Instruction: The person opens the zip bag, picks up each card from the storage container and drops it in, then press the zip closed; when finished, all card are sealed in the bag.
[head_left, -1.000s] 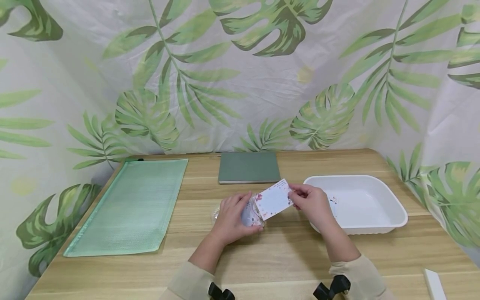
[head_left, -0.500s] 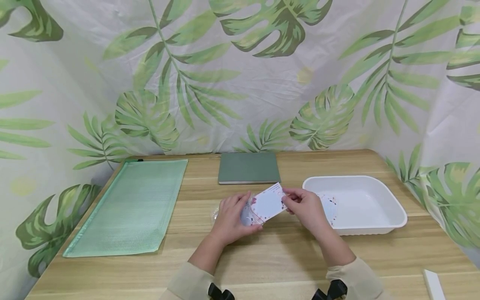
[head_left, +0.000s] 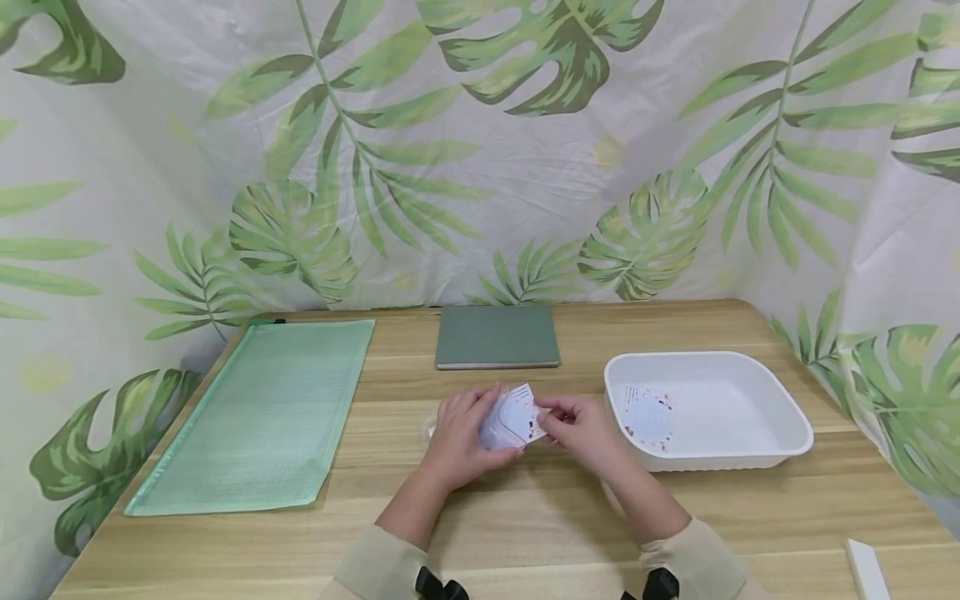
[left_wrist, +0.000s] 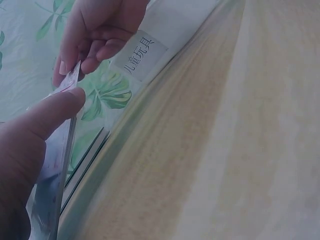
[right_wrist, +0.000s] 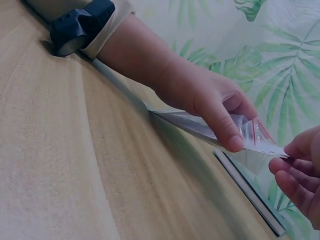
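My left hand (head_left: 462, 435) grips a clear zip bag (right_wrist: 192, 124), its thumb pressing the near face close to the mouth. A red seal line runs along that mouth in the right wrist view. Partly inside the bag is a white card (head_left: 527, 408) with small floral print and text lines, tilted up to the right. The thumb and fingertips of my right hand (head_left: 581, 431) pinch the card's exposed end. In the left wrist view the bag and card appear nearly edge-on. Most of the bag is hidden behind the left hand in the head view.
A white tray (head_left: 742, 417) stands right of my hands, with another printed card (head_left: 648, 418) in its left side and a label (left_wrist: 141, 55) on its outside. Behind lies a green notebook (head_left: 497, 337); at left, a green mesh pouch (head_left: 255, 417). A white strip (head_left: 867, 569) is at front right.
My right hand has moved left and slightly down, sliding the card deeper into the bag. My left hand has stayed put. More of the card in the tray shows as the right arm uncovers it.
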